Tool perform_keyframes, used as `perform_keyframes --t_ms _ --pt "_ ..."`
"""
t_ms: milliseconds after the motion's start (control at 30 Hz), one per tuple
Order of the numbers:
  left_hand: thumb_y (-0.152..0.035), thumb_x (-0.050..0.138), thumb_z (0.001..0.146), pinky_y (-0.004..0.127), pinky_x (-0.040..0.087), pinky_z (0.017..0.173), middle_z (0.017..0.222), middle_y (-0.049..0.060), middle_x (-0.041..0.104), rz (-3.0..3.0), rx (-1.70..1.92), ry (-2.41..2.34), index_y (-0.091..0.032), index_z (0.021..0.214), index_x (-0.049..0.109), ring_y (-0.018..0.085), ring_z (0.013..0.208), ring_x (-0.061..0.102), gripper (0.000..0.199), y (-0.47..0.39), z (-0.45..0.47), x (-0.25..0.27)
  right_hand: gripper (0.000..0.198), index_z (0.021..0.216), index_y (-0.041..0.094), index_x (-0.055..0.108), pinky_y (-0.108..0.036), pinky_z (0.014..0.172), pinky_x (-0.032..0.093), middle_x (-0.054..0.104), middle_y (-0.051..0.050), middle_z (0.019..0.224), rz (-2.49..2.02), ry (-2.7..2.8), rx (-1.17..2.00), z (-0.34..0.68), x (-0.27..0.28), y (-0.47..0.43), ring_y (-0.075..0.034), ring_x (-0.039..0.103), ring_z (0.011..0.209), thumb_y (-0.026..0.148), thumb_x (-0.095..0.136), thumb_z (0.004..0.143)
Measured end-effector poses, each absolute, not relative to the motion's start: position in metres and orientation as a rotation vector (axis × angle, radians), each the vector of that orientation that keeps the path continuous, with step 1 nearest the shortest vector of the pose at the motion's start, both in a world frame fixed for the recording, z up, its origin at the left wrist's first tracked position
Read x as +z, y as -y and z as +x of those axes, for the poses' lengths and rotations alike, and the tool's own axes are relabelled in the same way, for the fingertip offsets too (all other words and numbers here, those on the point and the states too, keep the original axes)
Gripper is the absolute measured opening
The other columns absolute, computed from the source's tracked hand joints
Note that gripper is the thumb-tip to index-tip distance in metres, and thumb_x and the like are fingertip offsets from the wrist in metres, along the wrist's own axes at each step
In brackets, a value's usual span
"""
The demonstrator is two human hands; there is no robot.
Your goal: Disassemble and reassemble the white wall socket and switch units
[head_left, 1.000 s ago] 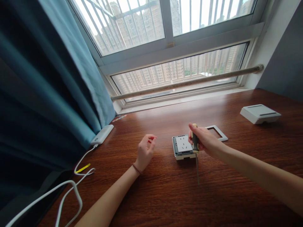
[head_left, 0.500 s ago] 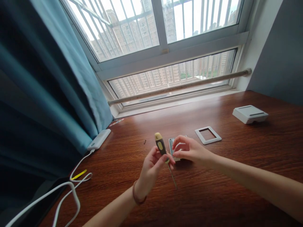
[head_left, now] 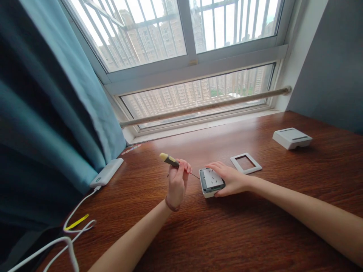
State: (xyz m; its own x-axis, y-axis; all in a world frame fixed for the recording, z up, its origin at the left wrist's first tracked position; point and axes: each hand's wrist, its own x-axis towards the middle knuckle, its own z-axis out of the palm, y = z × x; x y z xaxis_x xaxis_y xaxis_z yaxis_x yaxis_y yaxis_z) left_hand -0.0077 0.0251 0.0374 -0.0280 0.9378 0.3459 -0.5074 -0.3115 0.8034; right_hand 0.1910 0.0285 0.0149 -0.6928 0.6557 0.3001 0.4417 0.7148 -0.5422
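Observation:
My left hand (head_left: 178, 179) is closed around the yellow and dark grey handle of a screwdriver (head_left: 169, 159). The shaft slants right and its tip is close to the left edge of a wall socket (head_left: 213, 178); whether they touch I cannot tell. That socket has a white face with slots, a grey frame and a white box beneath, and it lies face up on the table. My right hand (head_left: 228, 178) grips the socket from its right side, fingers over the far edge and thumb at the near side.
Behind my right hand lies a white square cover frame (head_left: 246, 163). A white box (head_left: 292, 138) stands at the back right of the wooden table (head_left: 198, 234). At the left are a white power bank (head_left: 107, 172), its cable with a yellow tie (head_left: 77, 222), and a blue curtain (head_left: 93, 124).
My left hand has turned the screwdriver from pointing down to pointing right at the socket. My right hand has come down from above the socket and taken hold of it.

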Motion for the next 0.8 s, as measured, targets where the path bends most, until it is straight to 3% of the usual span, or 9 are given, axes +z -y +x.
perform_keyframes --t_ms 233,800 --pt "-0.026 0.052 0.085 0.023 0.039 0.06 0.066 -0.004 0.039 1.095 1.573 -0.526 -0.02 0.075 0.042 0.008 0.059 0.044 0.015 -0.012 -0.005 0.042 0.086 0.131 0.011 0.034 -0.041 0.098 0.033 0.042 -0.016 0.125 -0.833 2.477 0.561 0.19 0.014 -0.03 -0.029 0.037 0.115 0.04 0.071 0.059" --pt "-0.027 0.054 0.084 0.028 0.045 0.075 0.073 -0.004 0.047 1.087 1.608 -0.494 -0.022 0.086 0.045 0.01 0.07 0.054 0.011 -0.013 -0.002 0.033 0.086 0.131 0.01 0.034 -0.039 0.097 0.034 0.042 -0.015 0.124 -0.818 2.507 0.522 0.19 0.014 -0.031 -0.027 0.037 0.113 0.041 0.071 0.059"
